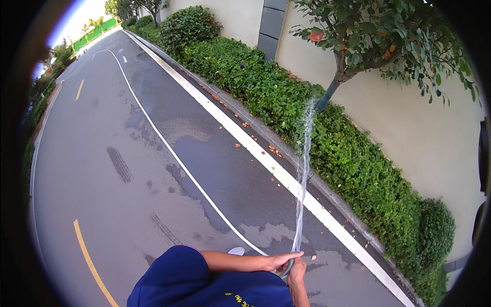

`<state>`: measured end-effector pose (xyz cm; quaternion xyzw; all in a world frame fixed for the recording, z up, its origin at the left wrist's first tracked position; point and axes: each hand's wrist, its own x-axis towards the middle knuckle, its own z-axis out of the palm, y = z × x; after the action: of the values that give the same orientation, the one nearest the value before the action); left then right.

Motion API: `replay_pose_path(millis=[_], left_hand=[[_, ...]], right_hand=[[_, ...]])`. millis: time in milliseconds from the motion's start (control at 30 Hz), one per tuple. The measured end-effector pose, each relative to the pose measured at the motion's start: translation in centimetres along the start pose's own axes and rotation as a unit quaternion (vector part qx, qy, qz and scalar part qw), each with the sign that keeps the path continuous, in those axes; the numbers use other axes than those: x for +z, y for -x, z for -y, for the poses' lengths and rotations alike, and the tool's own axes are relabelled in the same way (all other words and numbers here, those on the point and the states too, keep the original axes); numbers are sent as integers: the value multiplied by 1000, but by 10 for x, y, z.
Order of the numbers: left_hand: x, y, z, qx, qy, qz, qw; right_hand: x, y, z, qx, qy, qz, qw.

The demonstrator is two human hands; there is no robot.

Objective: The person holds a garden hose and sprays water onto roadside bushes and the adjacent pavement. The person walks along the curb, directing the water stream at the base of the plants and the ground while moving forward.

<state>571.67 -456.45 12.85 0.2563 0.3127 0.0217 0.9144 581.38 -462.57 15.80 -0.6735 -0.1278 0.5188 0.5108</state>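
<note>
Both my hands are at the end of a garden hose, close in front of my body at the bottom of the view. My left hand (280, 261) reaches across from the left and grips the hose near its mouth. Just right of it, my right hand (297, 271) wraps the same hose end. A grey, bent length of the hose (287, 269) shows between the hands. From the mouth a stream of water (304, 165) arcs over the kerb onto the green hedge (345, 161), near a tree trunk (329, 94). Fingers partly hide the hose mouth.
A long white stretch of hose (168, 147) trails far up the asphalt road (96, 184), which has wet patches. A white edge line (238, 132) and a stone kerb (268, 132) with fallen leaves border the hedge. Behind it stands a beige wall (414, 126).
</note>
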Motion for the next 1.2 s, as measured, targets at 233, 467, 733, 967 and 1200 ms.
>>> replay_pose_path(millis=[233, 467, 733, 967, 1200], left_hand=[[27, -5, 28, -17, -73, -75, 994], [78, -55, 104, -96, -139, -71, 983], [129, -79, 160, -141, -246, -35, 958], [147, -105, 154, -182, -298, 15, 937], [157, -125, 144, -199, -338, 68, 917]], right_hand=[[-43, -1, -37, 47, -46, 27, 997], [-138, 21, -88, 98, -150, -33, 983], [-213, 45, -139, 140, -226, -94, 960], [-234, 50, -132, 128, -302, -102, 939], [-239, 54, -109, 105, -336, -171, 920]])
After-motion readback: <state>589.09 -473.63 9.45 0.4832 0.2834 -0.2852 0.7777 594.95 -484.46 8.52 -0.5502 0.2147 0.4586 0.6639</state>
